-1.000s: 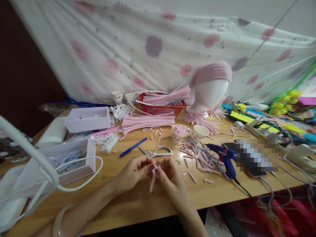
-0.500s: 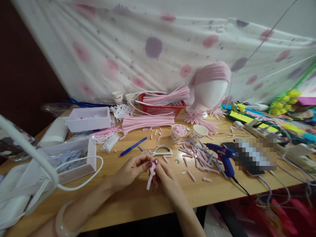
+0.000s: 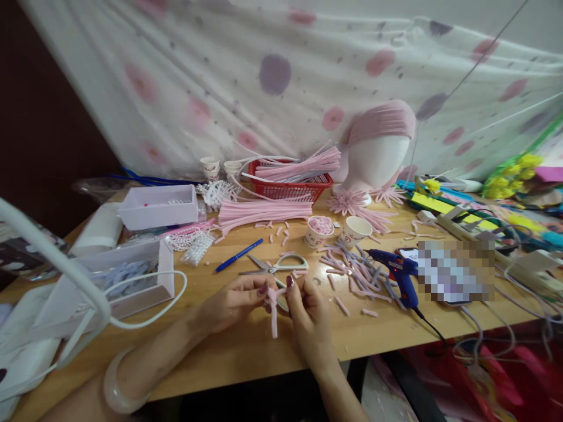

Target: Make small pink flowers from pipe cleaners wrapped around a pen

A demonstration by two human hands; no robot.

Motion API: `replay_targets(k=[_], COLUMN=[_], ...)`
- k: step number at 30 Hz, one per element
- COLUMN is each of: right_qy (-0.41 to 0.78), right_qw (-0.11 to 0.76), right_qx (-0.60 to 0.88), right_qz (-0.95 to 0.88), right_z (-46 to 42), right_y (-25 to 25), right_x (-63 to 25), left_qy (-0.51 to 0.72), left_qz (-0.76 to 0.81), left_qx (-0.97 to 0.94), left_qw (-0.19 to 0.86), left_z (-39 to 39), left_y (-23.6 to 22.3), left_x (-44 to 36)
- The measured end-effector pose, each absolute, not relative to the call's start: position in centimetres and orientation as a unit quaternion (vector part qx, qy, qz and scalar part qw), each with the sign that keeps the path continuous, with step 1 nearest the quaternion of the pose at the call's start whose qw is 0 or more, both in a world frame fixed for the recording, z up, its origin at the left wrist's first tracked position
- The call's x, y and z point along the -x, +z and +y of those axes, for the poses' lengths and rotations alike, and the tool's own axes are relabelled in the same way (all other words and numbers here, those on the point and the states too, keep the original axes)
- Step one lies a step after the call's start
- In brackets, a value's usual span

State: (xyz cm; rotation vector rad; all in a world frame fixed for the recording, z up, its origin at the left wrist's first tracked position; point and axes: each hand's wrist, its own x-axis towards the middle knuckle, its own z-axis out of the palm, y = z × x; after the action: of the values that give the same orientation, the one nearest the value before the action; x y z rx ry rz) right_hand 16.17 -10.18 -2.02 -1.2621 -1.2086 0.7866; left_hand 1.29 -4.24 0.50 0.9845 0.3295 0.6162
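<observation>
Both my hands meet just above the wooden table (image 3: 229, 351) near its front edge. My left hand (image 3: 231, 302) and my right hand (image 3: 308, 310) pinch the same short pink pipe cleaner piece (image 3: 273, 310), whose top is twisted while its tail hangs down between the fingers. A pale bangle (image 3: 115, 390) sits on my left wrist. Scissors (image 3: 275, 266) lie just beyond my fingers, and a blue pen (image 3: 238, 255) lies to their left.
A blue glue gun (image 3: 398, 278) and scattered pink and lilac offcuts (image 3: 352, 272) lie to the right. Two paper cups (image 3: 319, 230), a pink pipe cleaner bundle (image 3: 259, 212), a red basket (image 3: 290, 189) and a mannequin head (image 3: 373, 161) stand behind. White boxes (image 3: 132, 281) occupy the left.
My hands stayed at the same spot, turning the pink piece; its tail swung from slanting left to hanging straight down. The camera shifted slightly.
</observation>
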Motion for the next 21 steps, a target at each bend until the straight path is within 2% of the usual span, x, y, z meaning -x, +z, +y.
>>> replay_targets(k=[7,15,21], right_qy=[0.195,0.259,0.031], right_qw=[0.559,0.519,0.411], right_qx=[0.580,0.562,0.594], right_qz=[-0.560,-0.590,-0.691], right_z=[-9.9,-10.5,-10.7], right_y=[-1.3,-1.3,-0.4], right_x=[-16.9,-16.5,-16.4], left_qy=[0.287,0.347,0.341], left_qz=[0.152,0.200,0.251], left_qx=[-0.412,-0.372,-0.488], left_qw=[0.852,0.838,0.764], left_z=[-4.1,-3.4,-3.7], left_y=[0.0,-0.8,-0.3], left_x=[-1.0,-1.2,-1.4])
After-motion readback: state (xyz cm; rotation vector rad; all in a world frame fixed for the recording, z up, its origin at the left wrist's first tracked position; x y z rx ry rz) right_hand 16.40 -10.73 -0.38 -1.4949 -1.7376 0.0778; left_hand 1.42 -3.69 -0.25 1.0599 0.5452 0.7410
